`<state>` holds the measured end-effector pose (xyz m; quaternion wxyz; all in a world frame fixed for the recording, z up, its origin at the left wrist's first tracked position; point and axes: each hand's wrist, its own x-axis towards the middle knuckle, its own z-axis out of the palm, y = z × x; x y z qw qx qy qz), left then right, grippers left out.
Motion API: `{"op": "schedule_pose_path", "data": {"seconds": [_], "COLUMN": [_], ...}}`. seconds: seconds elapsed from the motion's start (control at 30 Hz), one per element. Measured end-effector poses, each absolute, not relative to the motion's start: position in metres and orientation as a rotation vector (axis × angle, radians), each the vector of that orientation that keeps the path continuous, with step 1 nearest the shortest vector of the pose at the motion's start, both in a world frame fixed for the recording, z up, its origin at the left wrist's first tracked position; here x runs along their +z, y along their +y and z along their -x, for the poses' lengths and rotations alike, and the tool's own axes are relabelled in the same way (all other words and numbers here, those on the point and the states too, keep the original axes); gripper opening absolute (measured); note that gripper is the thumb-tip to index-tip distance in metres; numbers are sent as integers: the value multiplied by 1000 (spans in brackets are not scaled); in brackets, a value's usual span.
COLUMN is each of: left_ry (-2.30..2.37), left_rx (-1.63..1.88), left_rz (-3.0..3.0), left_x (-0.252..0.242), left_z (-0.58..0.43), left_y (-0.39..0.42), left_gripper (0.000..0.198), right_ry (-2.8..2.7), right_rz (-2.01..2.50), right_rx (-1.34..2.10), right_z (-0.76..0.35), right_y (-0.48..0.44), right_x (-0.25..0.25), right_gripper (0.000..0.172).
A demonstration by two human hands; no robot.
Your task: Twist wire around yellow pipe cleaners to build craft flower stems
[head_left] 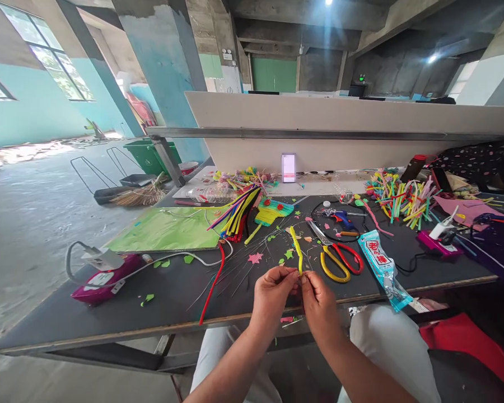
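Note:
A yellow pipe cleaner (296, 246) stands up from between my two hands at the table's front edge. My left hand (274, 288) pinches its lower end between thumb and fingers. Close beside it, almost touching, my right hand (318, 296) pinches the same end from the other side. The bottom tip is hidden by my fingers. Scissors (336, 260) with one yellow and one red handle lie slightly spread to the right. A red pipe cleaner (213, 285) lies to the left, and a pink star cutout (255, 258) rests beyond my left hand.
A green sheet (168, 229) and a purple power strip (107, 280) occupy the left side. Bundled pipe cleaners (241, 215) lie behind, with another pile (399, 196) at right. A blue glue gun (342, 219), blue wrapper (382, 263) and propped phone (289, 168) are also there.

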<state>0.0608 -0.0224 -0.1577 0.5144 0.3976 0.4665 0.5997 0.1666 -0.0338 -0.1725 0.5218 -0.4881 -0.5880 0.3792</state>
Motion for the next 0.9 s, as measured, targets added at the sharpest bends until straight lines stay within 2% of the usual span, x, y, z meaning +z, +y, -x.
{"op": "schedule_pose_path", "data": {"seconds": [0.13, 0.27, 0.5, 0.63, 0.73, 0.9], "left_ry": [1082, 912, 873, 920, 981, 979], "left_rx": [1502, 1335, 1232, 1214, 1255, 1223], "left_rz": [-1007, -942, -795, -769, -837, -833], "left_x": [-158, -152, -155, -161, -156, -147], "left_z": [-61, -58, -55, -48, -34, -10], "left_y": [-25, -33, -38, -42, -49, -67], "left_gripper": [18, 30, 23, 27, 27, 28], "right_ry": [-1407, -1381, -1338, -1521, -1731, -1358], "right_rz": [1148, 1077, 1124, 1153, 1072, 1072], "right_rx": [856, 929, 1013, 1025, 1023, 1347], "right_z": [-165, -162, -151, -154, -166, -173], "right_y": [-38, -45, -49, -49, -49, -48], "right_x": [-171, -173, -180, -176, -166, -153], "right_gripper": [24, 24, 29, 31, 23, 27]}}
